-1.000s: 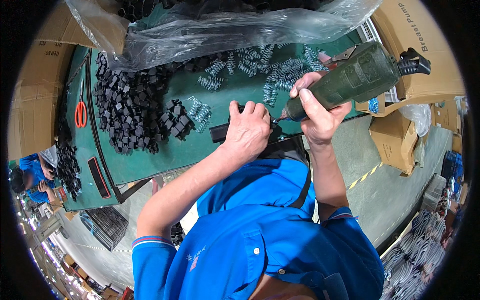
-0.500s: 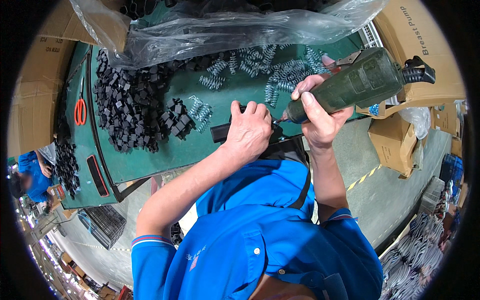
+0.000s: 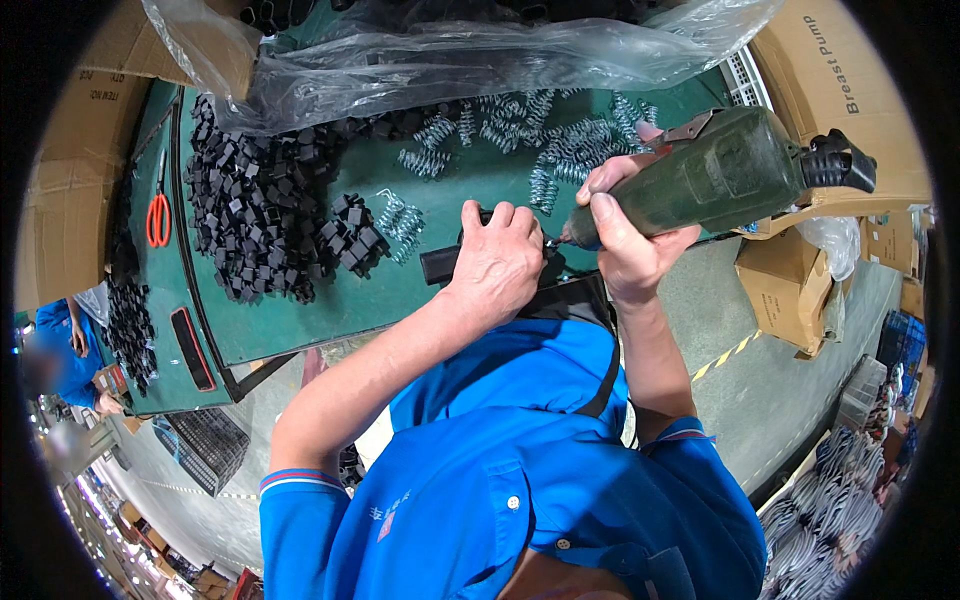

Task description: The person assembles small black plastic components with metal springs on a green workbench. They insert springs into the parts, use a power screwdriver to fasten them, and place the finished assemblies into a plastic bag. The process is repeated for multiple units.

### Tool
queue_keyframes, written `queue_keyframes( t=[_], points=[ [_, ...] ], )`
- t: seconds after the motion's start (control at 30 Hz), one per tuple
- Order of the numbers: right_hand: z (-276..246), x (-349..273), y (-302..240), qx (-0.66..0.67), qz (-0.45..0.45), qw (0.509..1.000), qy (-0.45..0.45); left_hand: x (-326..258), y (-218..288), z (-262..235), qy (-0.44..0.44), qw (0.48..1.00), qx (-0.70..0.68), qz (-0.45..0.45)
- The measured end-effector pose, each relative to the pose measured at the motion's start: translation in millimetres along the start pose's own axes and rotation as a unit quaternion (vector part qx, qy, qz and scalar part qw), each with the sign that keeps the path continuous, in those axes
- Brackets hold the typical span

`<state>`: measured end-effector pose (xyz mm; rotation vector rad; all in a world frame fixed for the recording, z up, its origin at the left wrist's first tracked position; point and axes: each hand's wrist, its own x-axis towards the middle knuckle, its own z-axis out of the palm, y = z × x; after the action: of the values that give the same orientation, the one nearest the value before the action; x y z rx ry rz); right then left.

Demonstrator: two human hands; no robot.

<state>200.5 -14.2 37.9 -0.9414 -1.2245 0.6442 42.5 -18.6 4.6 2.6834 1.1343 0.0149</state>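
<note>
Green bench (image 3: 330,300) w/ clear plastic sheet (image 3: 450,50) lying across far edge. Pile of black plastic parts (image 3: 250,220) sitting left-centre; metal springs (image 3: 560,150) scattered beyond hands. Dark green power screwdriver (image 3: 710,175) being gripped by right hand (image 3: 625,240), fingers wrapped closed round body, tip pointing at black part (image 3: 440,265). Left hand (image 3: 495,265) pressing down on that part, fingers curled over its far edge, part lying under palm at near bench edge. Orange scissors (image 3: 158,220) lying far left.

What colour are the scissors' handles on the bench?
Orange-red; the scissors show best in the head view, at far left.
</note>
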Motion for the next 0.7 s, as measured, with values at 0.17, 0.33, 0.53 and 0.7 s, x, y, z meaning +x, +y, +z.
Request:
queue_keyframes(
  t=[0.17,0.33,0.53,0.7],
  points=[
    [12,-6,-3,0.053,0.016,0.998,-0.016,0,-1,5,0.026,1.000,-0.017,-0.001],
    [8,-17,1,0.028,0.048,0.996,-0.070,-2,-2,8,0.077,0.997,-0.016,0.006],
    [-10,-12,5,0.005,-0.009,0.986,-0.169,-3,-3,6,0.054,0.997,-0.052,0.023],
    [-7,-1,-12,0.201,0.141,0.964,-0.101,-5,-5,1,0.046,0.998,-0.028,0.014]
  ],
)
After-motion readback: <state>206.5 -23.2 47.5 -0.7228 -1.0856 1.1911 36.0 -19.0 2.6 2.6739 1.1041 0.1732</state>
